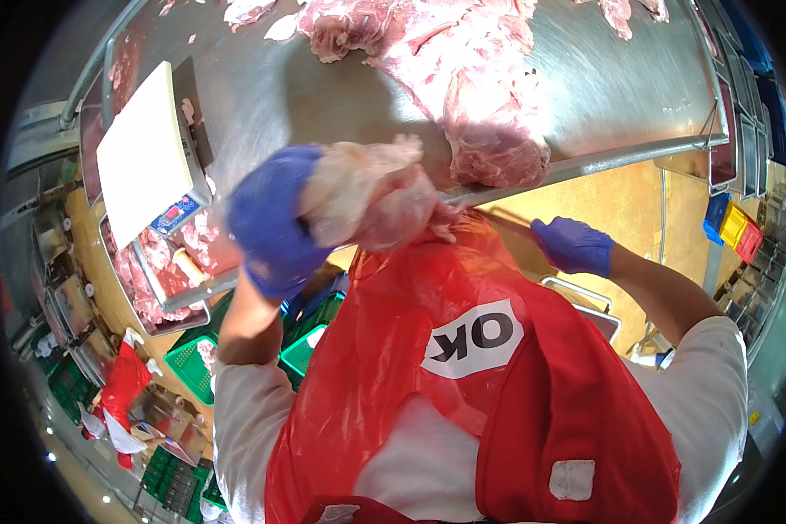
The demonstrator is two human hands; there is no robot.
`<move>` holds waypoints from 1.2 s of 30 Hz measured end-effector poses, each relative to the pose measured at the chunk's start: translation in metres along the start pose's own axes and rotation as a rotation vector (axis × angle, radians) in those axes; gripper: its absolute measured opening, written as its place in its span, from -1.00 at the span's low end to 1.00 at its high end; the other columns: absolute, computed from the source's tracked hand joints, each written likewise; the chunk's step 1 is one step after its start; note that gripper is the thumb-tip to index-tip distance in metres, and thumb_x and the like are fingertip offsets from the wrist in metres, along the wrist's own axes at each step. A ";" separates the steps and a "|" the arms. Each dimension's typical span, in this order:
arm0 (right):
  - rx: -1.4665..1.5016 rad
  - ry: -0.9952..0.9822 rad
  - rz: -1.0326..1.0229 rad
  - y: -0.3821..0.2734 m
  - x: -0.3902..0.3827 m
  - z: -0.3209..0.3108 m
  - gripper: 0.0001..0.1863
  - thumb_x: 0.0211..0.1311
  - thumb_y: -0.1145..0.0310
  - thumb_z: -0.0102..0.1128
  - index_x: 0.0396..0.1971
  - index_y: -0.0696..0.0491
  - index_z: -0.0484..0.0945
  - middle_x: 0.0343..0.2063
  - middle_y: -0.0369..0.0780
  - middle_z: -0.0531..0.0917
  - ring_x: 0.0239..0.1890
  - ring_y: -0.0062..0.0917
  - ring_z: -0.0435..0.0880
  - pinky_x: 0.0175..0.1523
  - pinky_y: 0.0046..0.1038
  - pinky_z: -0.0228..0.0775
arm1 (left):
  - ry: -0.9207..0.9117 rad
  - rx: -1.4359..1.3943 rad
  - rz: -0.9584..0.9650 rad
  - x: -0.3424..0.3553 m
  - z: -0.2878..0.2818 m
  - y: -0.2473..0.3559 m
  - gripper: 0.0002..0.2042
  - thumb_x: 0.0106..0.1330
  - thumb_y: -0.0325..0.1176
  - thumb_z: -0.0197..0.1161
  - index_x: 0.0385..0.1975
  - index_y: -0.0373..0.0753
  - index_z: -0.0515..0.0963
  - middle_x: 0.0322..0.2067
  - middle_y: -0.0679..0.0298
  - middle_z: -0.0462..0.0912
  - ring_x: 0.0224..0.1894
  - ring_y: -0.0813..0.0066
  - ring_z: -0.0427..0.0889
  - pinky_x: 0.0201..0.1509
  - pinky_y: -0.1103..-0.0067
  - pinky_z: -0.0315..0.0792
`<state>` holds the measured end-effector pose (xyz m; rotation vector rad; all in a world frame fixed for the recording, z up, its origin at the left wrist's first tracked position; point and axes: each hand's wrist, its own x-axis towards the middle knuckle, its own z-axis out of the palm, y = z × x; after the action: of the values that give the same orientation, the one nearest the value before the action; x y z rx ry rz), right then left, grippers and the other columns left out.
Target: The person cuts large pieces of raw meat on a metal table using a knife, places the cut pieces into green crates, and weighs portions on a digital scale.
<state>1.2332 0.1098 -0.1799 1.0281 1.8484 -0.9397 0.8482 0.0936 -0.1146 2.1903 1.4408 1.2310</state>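
My left hand [279,218], in a blue glove, grips a pale pink piece of raw meat [380,196] and holds it up over the near edge of the steel table [603,96]. Loose flaps of the meat hang toward my red apron. My right hand [576,246], also gloved in blue, is closed beyond the table edge, low on the right. From its fingers a thin, blade-like knife [508,223] points left toward the apron; its tip is hard to make out. A large heap of raw meat [489,113] lies on the table, reaching its near edge.
A white cutting board [144,157] stands at the table's left, beside a tray of meat pieces [140,284]. Green crates [192,367] sit below. Stacked metal trays [747,131] and coloured bins [735,229] are at the right. Another person [127,384] in red works at the lower left.
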 end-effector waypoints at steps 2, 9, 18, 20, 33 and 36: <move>0.103 0.199 -0.066 -0.003 0.011 0.006 -0.78 0.33 0.42 -0.02 -0.08 0.15 0.43 -0.33 0.11 0.64 -0.27 0.03 0.67 -0.23 -0.02 0.50 | 0.207 -0.143 -0.120 -0.007 -0.022 0.009 -0.73 0.06 -0.43 0.46 -0.25 -0.36 0.61 -0.29 0.15 0.73 -0.31 0.30 0.71 -0.16 0.47 0.55; 0.601 0.759 -0.194 -0.011 0.093 -0.020 -0.78 0.47 0.22 -0.04 -0.20 0.08 0.39 -0.64 -0.01 0.51 -0.65 -0.23 0.54 -0.51 -0.14 0.33 | 0.057 -0.278 -0.120 -0.036 -0.086 0.003 -0.47 0.10 -0.42 0.43 0.12 -0.31 0.47 0.05 0.13 0.57 0.09 0.25 0.58 0.16 0.40 0.46; 0.864 0.719 -0.251 -0.005 0.127 0.009 -0.80 0.49 0.28 -0.07 -0.08 0.08 0.41 -0.66 -0.30 0.40 -0.77 -0.59 0.40 -0.71 -0.48 0.30 | 0.267 0.119 0.138 -0.025 -0.165 -0.022 -0.58 0.01 -0.24 0.36 -0.15 -0.34 0.57 -0.31 0.04 0.58 -0.33 0.03 0.60 -0.20 0.38 0.48; 0.944 0.678 -0.186 -0.001 0.127 0.011 -0.82 0.49 0.30 -0.07 -0.08 0.07 0.41 -0.66 -0.31 0.39 -0.77 -0.59 0.40 -0.71 -0.48 0.30 | 0.229 0.115 0.141 -0.016 -0.209 -0.054 -0.64 0.05 -0.22 0.31 -0.23 -0.34 0.58 -0.36 0.08 0.60 -0.34 0.18 0.60 -0.21 0.38 0.50; 1.194 1.007 -0.297 0.137 0.123 0.003 -0.65 0.53 0.06 -0.07 -0.44 -0.05 0.38 -0.72 -0.41 0.37 -0.71 -0.71 0.36 -0.62 -0.59 0.17 | 0.518 0.990 -0.312 0.117 -0.472 -0.185 -0.69 0.34 -0.19 0.19 -0.08 -0.27 0.59 -0.33 0.11 0.66 -0.25 0.37 0.63 -0.18 0.43 0.56; 1.332 1.071 -0.086 0.164 0.133 0.013 -0.66 0.49 0.08 -0.02 -0.43 -0.02 0.45 -0.60 -0.40 0.44 -0.56 -0.70 0.43 -0.48 -0.52 0.28 | 0.062 0.426 -0.039 0.071 -0.289 -0.212 -0.72 0.43 -0.36 0.16 0.08 -0.23 0.55 -0.21 0.19 0.67 -0.29 0.41 0.65 -0.19 0.52 0.56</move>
<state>1.3370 0.2024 -0.3393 2.6419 1.8930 -2.0172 0.5061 0.1887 -0.0282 2.3833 1.9091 1.0636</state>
